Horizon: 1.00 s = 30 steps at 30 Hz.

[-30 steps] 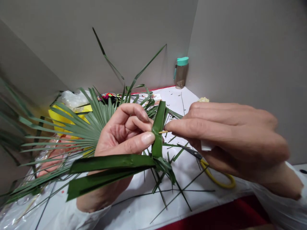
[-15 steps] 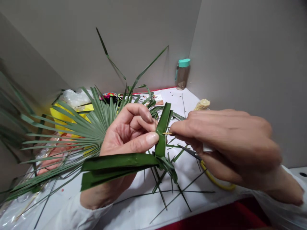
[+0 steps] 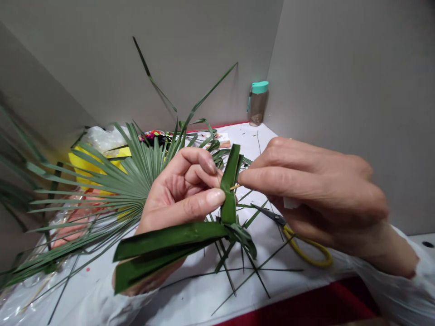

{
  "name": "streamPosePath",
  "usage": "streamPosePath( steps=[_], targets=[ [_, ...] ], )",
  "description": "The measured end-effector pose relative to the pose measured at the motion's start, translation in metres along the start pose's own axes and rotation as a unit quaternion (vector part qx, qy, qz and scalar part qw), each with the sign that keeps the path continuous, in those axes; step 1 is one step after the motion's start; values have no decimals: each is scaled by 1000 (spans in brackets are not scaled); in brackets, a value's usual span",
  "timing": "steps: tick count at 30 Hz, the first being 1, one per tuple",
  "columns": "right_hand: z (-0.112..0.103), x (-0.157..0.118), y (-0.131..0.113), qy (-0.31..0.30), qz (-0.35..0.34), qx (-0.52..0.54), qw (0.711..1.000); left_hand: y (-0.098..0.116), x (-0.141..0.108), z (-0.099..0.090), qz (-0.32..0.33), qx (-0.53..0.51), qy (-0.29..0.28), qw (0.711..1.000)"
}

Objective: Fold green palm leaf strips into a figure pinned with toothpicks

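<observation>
A folded green palm leaf strip (image 3: 229,203) is pinched between the thumb and fingers of my left hand (image 3: 185,190). Its upper end points upward, a knotted part sits below, and two broad tails (image 3: 170,240) stretch to the left over my wrist. My right hand (image 3: 316,194) is closed on a thin wooden stick (image 3: 235,186), whose visible end meets the strip at the fold beside my left thumb. How far the stick goes in, I cannot tell. A small white piece shows under my right fingers. Yellow-handled scissors (image 3: 307,249) lie below my right hand.
A large fan palm leaf (image 3: 136,181) spreads over the left side, with a yellow item (image 3: 84,163) and a clear plastic bag (image 3: 105,138) behind. A teal-lidded bottle (image 3: 258,104) stands at the back corner. Thin leaf scraps (image 3: 253,271) litter the white table.
My right hand has tilted and shifted slightly left, and the stick now slants more at the fold. The leaf tails have dipped a little, and more of the scissors shows.
</observation>
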State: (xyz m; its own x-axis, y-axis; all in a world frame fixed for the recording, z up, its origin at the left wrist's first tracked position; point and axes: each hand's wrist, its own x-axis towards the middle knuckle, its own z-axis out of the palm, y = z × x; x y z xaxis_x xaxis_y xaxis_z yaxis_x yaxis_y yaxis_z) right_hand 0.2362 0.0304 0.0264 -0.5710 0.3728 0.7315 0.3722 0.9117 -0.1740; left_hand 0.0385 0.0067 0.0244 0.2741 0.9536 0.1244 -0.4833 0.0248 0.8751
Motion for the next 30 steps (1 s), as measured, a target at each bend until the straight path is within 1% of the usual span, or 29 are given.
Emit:
streamPosePath(
  steps=[4,8,10,12,14,17,20,23,26,28,30],
  targets=[
    [-1,0,1,-2,-4,10,1000,0,0,1,-5,-22,-15,1000],
    [2,-5,0,6,23,44,999,0,0,1,-2,-23,-14,1000],
    [3,-8,-2,16,29,37,999,0,0,0,8,-9,-2,1000],
    [3,-10,-5,18,30,15,999,-1,-1,-1,11,-3,-2,1000],
    [0,-10,-9,8,35,3,999,-1,-1,-1,3,-11,-16,1000],
    [-4,-7,-15,-2,38,13,999,0,-2,-2,-23,-29,-39,999],
    [-5,-3,-17,8,49,16,999,2,-1,-3,-50,-39,-52,997],
    [-2,-3,-16,23,58,3,998,3,0,-3,-68,-51,-48,995],
    [1,-5,-14,16,53,-4,998,4,1,0,-72,-60,-39,995],
    [2,-5,-13,10,40,-10,999,4,1,2,-67,-61,-25,996],
    [2,-3,-12,15,13,-28,999,4,1,5,-58,-63,-19,996]
  ],
)
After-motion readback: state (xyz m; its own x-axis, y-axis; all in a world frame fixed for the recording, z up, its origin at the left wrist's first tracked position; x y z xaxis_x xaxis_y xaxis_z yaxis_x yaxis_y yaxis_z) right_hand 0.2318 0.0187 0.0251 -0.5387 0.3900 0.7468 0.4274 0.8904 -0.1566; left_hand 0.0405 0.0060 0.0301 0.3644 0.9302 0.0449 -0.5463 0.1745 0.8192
